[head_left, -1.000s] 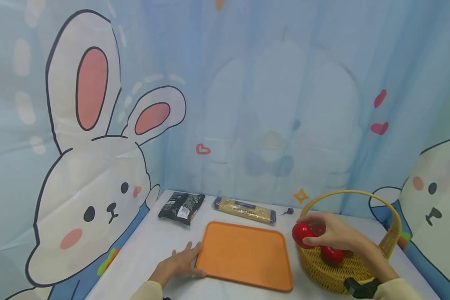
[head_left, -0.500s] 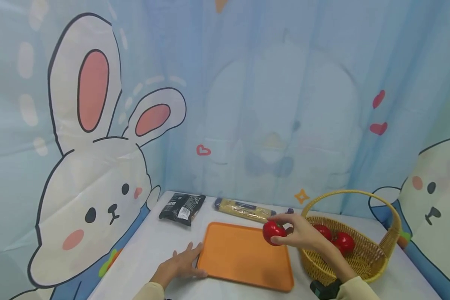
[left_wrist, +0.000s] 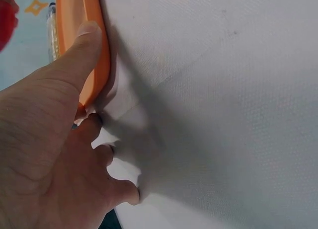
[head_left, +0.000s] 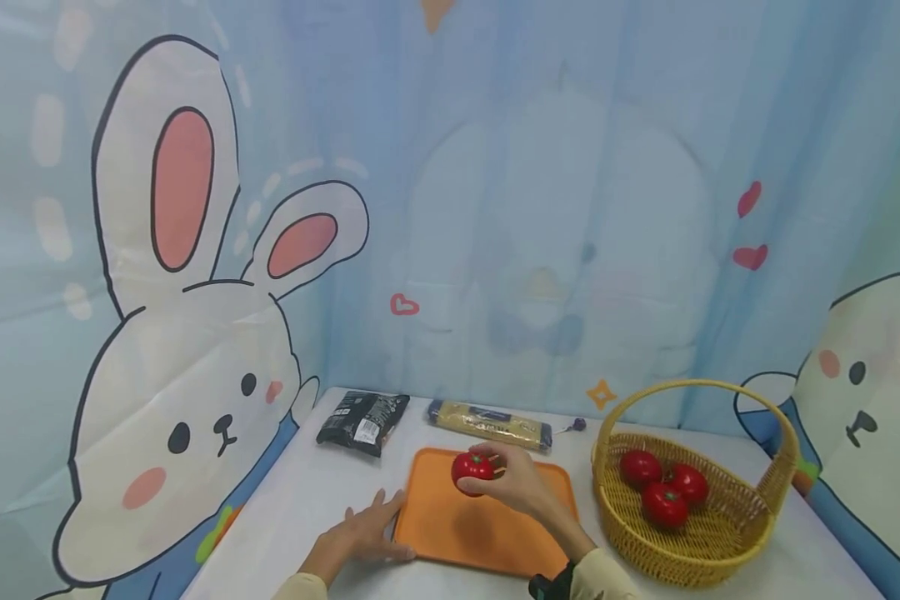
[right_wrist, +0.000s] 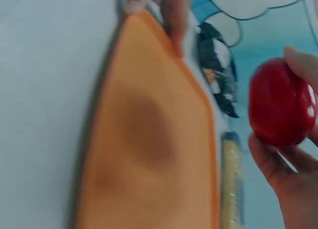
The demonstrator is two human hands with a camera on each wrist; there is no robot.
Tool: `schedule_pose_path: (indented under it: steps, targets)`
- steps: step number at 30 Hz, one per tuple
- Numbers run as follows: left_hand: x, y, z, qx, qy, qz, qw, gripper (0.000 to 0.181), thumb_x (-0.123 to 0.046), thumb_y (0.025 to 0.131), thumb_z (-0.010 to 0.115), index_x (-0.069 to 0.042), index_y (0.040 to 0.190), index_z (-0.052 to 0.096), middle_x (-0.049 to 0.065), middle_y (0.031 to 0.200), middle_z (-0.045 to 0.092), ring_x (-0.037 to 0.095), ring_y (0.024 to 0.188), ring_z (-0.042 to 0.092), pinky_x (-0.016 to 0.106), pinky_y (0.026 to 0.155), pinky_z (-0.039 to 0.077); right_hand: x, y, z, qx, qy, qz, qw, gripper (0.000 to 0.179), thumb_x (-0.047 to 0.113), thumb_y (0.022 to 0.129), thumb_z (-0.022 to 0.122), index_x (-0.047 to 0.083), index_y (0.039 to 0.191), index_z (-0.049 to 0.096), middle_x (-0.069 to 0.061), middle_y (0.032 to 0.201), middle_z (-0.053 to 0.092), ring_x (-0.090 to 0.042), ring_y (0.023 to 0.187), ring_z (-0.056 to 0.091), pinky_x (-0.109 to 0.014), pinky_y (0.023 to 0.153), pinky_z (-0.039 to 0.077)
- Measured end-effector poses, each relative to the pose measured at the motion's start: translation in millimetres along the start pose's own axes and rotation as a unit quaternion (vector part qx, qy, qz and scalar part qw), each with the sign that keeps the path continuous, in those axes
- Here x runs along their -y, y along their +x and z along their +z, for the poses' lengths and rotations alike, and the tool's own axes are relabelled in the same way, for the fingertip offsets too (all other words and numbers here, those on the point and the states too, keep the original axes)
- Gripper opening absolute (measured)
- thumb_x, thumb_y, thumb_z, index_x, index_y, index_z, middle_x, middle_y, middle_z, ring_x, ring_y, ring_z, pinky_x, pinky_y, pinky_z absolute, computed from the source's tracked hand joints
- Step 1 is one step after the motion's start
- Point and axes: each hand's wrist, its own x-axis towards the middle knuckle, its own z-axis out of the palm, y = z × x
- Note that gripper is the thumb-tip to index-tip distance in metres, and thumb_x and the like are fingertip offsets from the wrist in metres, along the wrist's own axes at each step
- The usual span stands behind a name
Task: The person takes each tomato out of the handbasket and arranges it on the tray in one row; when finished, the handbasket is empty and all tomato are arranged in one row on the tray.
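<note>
My right hand [head_left: 521, 483] holds a red tomato [head_left: 469, 473] between thumb and fingers, raised over the orange tray [head_left: 438, 529]. In the right wrist view the tomato [right_wrist: 279, 102] is apart from the tray, whose surface carries a dark shadow. At the tray's left edge rests my left hand [head_left: 363, 533], fingers spread. The left wrist view has its thumb [left_wrist: 88, 38] lying on the tray's rim [left_wrist: 102, 55], while the other fingertips lie around the tray's corner and on the white cloth. To the right, a wicker basket [head_left: 720, 542] with a tall handle contains three tomatoes [head_left: 664, 505].
Behind the tray lies a long yellow package [head_left: 491, 423] with dark blue ends, with a small dark ball [head_left: 579, 424] beside it. A black packet [head_left: 363, 422] lies at the back left. A blue curtain [head_left: 480, 208] with rabbit drawings hangs behind the table.
My right hand has carried the tomato leftward from over the basket to above the tray. The remaining tomatoes in the basket are now uncovered. My left hand has stayed at the tray's edge.
</note>
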Motion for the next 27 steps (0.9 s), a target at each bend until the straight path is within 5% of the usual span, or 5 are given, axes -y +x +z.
schedule_pose_path:
  steps: [6, 14, 27]
  targets:
    - [-14.3, -12.3, -11.1, 0.006, 0.004, -0.011, 0.9999, 0.097, -0.049, 0.089, 0.087, -0.011, 0.166, 0.042, 0.023, 0.169, 0.041, 0.048, 0.16, 0.028, 0.083, 0.123, 0.014, -9.3, 13.4, 43.3, -0.009, -0.015, 0.028, 0.9995, 0.063, 0.027, 0.082, 0.097, -0.002, 0.131, 0.07, -0.012, 0.115, 0.075, -0.025, 0.1, 0.071, -0.044, 0.086, 0.066]
    - [-19.4, -14.1, -10.6, 0.007, 0.01, -0.009, 0.9999, 0.09, -0.043, 0.09, 0.088, -0.012, 0.163, 0.047, 0.024, 0.167, 0.044, 0.049, 0.158, 0.032, 0.084, 0.121, 0.017, -17.0, 17.4, 74.3, 0.004, -0.044, 0.001, 0.999, 0.061, 0.016, 0.078, 0.098, -0.01, 0.125, 0.068, -0.017, 0.113, 0.072, -0.028, 0.098, 0.068, -0.05, 0.089, 0.065]
    - [10.1, 6.2, 4.0, -0.007, 0.014, 0.017, 0.9997, 0.104, -0.063, 0.084, 0.086, -0.015, 0.165, 0.044, 0.024, 0.17, 0.039, 0.049, 0.158, 0.032, 0.084, 0.121, 0.016, -18.5, 24.7, 91.8, -0.016, -0.031, 0.036, 0.9988, 0.065, 0.013, 0.076, 0.1, -0.009, 0.128, 0.067, -0.023, 0.122, 0.071, -0.038, 0.11, 0.068, -0.058, 0.098, 0.061]
